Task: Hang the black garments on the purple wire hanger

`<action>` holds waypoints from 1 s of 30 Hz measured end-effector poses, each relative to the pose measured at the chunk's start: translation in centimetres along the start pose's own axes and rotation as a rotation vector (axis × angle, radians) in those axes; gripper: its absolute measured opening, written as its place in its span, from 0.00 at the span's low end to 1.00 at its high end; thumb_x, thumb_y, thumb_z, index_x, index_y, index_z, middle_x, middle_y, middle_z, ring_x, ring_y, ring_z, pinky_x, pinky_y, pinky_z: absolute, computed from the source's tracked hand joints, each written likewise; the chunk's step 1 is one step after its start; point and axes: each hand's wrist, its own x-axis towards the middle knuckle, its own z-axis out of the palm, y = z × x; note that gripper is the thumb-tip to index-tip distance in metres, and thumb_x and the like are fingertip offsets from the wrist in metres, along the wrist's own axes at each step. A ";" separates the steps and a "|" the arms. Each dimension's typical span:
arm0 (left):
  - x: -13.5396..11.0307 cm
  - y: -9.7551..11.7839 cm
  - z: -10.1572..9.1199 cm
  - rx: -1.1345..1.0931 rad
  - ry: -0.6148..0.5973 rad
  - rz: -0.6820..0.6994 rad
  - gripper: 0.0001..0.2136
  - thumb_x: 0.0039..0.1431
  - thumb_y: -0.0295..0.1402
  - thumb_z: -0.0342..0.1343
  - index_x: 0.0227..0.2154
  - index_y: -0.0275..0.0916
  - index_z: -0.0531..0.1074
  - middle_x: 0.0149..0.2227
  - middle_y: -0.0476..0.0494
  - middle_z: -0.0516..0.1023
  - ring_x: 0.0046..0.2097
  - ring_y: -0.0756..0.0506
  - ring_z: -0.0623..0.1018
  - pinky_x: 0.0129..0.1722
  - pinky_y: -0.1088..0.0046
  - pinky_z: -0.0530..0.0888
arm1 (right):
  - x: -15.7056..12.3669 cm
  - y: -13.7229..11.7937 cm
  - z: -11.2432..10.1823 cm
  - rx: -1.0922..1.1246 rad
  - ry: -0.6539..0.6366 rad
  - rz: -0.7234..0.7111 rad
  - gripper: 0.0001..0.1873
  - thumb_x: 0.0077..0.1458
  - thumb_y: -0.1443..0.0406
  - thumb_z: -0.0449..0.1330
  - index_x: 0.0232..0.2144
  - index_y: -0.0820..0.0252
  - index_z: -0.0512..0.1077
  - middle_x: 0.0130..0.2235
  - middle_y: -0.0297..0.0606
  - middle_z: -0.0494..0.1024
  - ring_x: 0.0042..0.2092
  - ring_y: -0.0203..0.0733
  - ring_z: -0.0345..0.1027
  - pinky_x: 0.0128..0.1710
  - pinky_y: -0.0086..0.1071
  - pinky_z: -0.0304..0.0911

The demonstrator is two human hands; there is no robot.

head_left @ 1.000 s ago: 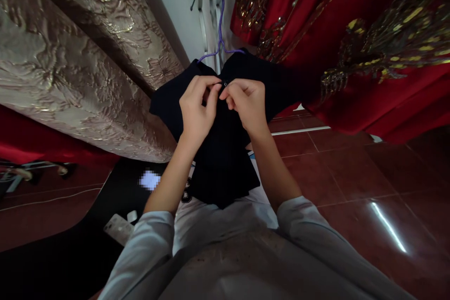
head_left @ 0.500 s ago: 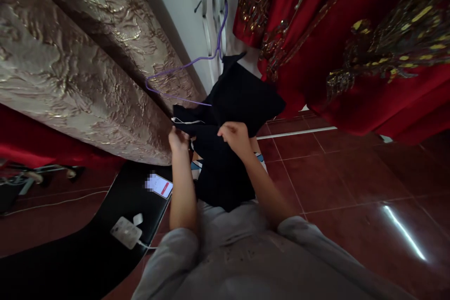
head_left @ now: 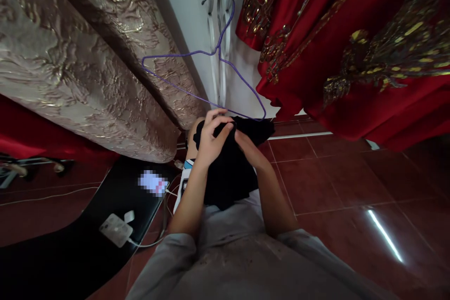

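Note:
A black garment [head_left: 228, 178] lies bunched over my lap and knees; its kind does not show. My left hand [head_left: 213, 136] has curved fingers and thumb closing on a fold of it. Close beside, my right hand [head_left: 249, 150] grips the same cloth near its upper part, its fingers partly hidden in the black folds. Just beyond my hands a purple clothes hanger [head_left: 200, 52] hangs bare from a white metal rack [head_left: 217, 33]. Its lower bar passes right above the fingers of my left hand.
Beige embossed curtain-like fabric [head_left: 87, 56] hangs at left; red sequined cloth [head_left: 298, 47] hangs at right. A black bench [head_left: 70, 243] at lower left bears a lit phone [head_left: 153, 183], a white power bank-like device [head_left: 116, 229] and a small white case [head_left: 129, 216]. Red tiles [head_left: 326, 178] cover the floor.
The black garment has come off the purple hanger and dropped to my lap. My hands have moved together, the left one rightward, onto the cloth.

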 end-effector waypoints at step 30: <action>5.5 -2.2 -21.2 0.970 -0.220 0.131 0.14 0.65 0.43 0.49 0.28 0.41 0.66 0.45 0.37 0.75 0.48 0.37 0.73 0.56 0.48 0.73 | 6.4 -3.8 -4.2 -0.673 0.420 -0.320 0.26 0.61 0.51 0.60 0.19 0.56 0.57 0.22 0.32 0.61 0.27 0.37 0.56 0.30 0.34 0.56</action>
